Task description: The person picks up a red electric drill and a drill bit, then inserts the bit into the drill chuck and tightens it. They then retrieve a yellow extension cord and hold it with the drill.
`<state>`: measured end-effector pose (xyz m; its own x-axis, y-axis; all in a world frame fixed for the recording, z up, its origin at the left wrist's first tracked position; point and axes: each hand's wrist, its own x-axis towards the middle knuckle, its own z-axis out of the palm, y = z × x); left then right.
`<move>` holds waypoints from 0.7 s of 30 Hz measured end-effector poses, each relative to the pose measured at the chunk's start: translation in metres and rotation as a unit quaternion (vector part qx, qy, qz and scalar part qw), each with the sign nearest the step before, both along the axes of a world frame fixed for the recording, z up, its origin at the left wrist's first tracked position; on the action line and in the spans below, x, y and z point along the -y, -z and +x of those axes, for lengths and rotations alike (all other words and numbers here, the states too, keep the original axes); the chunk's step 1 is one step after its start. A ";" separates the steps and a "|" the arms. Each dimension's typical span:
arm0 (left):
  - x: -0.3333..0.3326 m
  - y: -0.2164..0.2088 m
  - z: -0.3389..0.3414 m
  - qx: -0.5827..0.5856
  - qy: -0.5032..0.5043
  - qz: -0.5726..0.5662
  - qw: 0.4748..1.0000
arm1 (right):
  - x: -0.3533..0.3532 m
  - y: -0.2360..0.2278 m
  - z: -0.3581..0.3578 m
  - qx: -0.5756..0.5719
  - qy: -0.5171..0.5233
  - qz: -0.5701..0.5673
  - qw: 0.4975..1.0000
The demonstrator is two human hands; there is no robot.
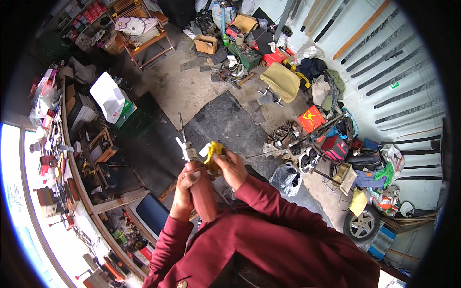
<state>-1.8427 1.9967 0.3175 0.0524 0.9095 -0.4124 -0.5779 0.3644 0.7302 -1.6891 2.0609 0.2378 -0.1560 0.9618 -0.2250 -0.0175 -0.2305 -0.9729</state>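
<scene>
In front of my body, my left hand [184, 190] is closed around an electric drill [204, 198] with a dull red body. Its metal chuck [189, 152] points away from me, and a long thin bit [181, 126] sticks out of it. A small pale bar shows beside the chuck; I cannot make out what it is. My right hand [231, 168] grips a crumpled yellow cloth [216, 151] just right of the chuck. A small white patch shows at the cloth's left edge. Whether the cloth touches the drill I cannot tell.
A cluttered workbench [79, 187] curves along the left. Ahead lies a dark mat [225, 120]. Beyond it stand a yellow-covered stool [282, 81], a cardboard box [206, 44] and a wooden chair [144, 43]. Bags, a red box [311, 119] and a car wheel [362, 224] lie right.
</scene>
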 end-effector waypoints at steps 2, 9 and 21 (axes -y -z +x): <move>-0.024 0.000 -0.014 -0.028 -0.006 -0.012 1.000 | -0.028 0.008 -0.016 -0.011 -0.061 0.013 0.998; -0.156 0.026 -0.063 -0.077 0.018 -0.045 0.996 | -0.169 0.022 -0.072 0.151 -0.207 0.369 0.894; -0.364 0.034 -0.109 -0.006 -0.008 -0.059 0.998 | -0.391 -0.008 -0.122 0.152 -0.278 0.294 0.902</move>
<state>-1.9513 2.3609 0.2831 0.0328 0.8549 -0.5177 -0.5761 0.4395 0.6892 -1.8112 2.4522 0.2455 -0.6686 0.7202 0.1851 0.2295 0.4367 -0.8698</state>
